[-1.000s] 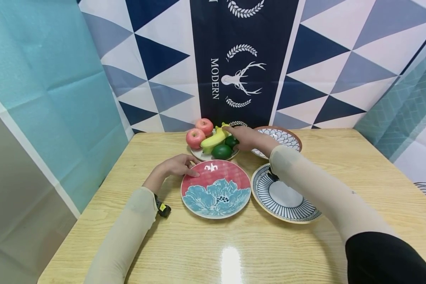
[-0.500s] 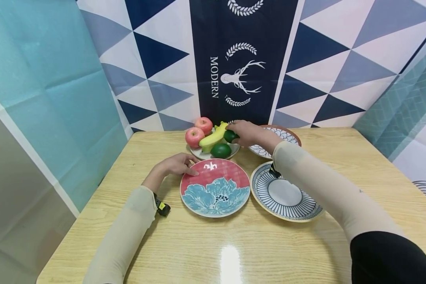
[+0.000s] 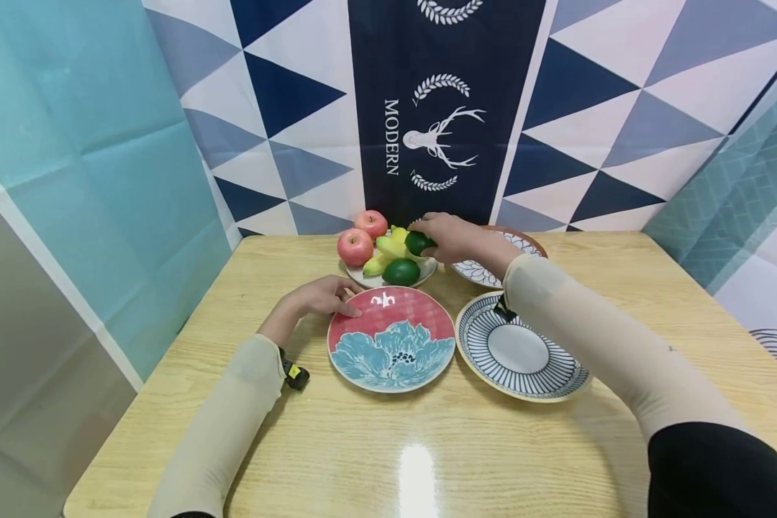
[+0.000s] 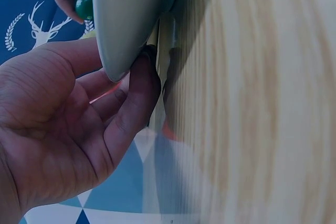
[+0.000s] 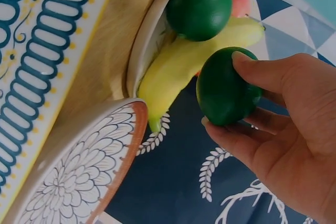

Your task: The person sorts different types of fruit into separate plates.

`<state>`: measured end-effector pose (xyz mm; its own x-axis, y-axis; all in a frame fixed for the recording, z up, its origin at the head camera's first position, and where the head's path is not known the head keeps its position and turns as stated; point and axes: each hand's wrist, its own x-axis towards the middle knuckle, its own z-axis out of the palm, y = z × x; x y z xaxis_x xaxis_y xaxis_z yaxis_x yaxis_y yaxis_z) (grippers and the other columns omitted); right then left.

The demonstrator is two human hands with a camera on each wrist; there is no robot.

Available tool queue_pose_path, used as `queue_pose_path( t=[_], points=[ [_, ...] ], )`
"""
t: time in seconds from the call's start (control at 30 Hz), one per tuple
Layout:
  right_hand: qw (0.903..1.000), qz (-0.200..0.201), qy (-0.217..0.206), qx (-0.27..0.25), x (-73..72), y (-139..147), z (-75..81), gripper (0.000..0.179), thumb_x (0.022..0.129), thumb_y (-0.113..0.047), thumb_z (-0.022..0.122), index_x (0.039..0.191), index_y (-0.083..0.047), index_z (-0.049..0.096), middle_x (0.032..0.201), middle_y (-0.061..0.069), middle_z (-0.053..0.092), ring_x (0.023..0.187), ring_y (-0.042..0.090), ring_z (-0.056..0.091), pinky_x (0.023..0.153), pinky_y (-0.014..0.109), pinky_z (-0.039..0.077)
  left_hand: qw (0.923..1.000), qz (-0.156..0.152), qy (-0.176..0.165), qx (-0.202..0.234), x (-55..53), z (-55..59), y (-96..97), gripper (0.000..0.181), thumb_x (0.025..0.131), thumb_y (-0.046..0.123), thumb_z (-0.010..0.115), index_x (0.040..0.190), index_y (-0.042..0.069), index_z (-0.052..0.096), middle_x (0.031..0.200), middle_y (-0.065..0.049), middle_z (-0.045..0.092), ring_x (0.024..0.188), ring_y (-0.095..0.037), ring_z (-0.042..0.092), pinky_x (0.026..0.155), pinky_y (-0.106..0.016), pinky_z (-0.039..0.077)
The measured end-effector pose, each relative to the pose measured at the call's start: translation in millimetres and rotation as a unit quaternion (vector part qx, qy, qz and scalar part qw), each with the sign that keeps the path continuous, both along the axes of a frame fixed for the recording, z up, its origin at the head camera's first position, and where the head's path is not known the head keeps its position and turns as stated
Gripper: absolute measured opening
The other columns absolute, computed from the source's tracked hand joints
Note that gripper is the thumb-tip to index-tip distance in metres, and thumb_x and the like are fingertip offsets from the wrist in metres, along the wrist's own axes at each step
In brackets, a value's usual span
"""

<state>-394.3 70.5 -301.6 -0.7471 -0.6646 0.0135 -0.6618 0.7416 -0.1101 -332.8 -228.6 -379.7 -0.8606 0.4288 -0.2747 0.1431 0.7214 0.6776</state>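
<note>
My right hand (image 3: 450, 237) grips a dark green oval fruit (image 5: 219, 90) between thumb and fingers, above the right side of the small pale fruit plate (image 3: 431, 270). On that plate lie a second green fruit (image 3: 401, 272), yellow bananas (image 3: 391, 246) and two pink-red apples (image 3: 355, 248). The right wrist view shows the held fruit beside a banana. My left hand (image 3: 320, 296) holds the upper left rim of a red plate with a blue flower (image 3: 395, 338), thumb on top and fingers under it. In the left wrist view the plate's underside (image 4: 131, 14) shows tilted against the table.
Right of the red plate stands a blue-striped plate (image 3: 518, 350), under my right forearm. Behind it is a brown-rimmed plate with a petal pattern (image 3: 482, 272), partly hidden by my right arm. A patterned cloth (image 3: 311, 144) hangs behind the table (image 3: 337, 446).
My right hand has risen slightly with the green fruit, away from the other green one. The bananas have shifted, and a lower yellow tip now shows. The left hand and red plate stay in place.
</note>
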Motion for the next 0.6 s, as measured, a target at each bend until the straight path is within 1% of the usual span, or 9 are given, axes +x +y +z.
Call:
queue_pose_path(
  t=[0.2,0.37,0.6],
  points=[
    [0.9999,0.011,0.006,-0.009,5.5,-5,5.8,0.055,0.097,-0.012,0.075,0.150,-0.008,0.058,0.132,0.018,0.060,0.114,0.033,0.057,0.101,0.049,0.050,1.0000,-0.002,0.004,-0.002,0.6,1.3,-0.3,0.050,0.095,0.025,0.081,0.139,0.007,0.065,0.107,-0.010,0.064,0.102,-0.025,0.055,0.086,-0.034,0.044],
    [0.9998,0.012,0.000,-0.016,12.6,-11,9.5,0.056,0.097,-0.013,0.075,0.150,-0.008,0.057,0.134,0.017,0.060,0.114,0.033,0.057,0.101,0.049,0.050,1.0000,0.001,0.002,0.000,1.9,2.1,0.2,0.050,0.095,0.024,0.081,0.139,0.006,0.065,0.106,-0.011,0.064,0.101,-0.025,0.055,0.086,-0.033,0.044],
    [0.9989,0.041,0.007,-0.021,24.4,-21,11.4,0.056,0.098,-0.015,0.075,0.151,-0.006,0.056,0.135,0.017,0.061,0.114,0.032,0.059,0.102,0.049,0.051,1.0000,0.001,0.001,0.001,1.9,1.6,-0.9,0.050,0.095,0.025,0.081,0.139,0.006,0.066,0.107,-0.011,0.064,0.102,-0.026,0.055,0.086,-0.034,0.044]
  ],
)
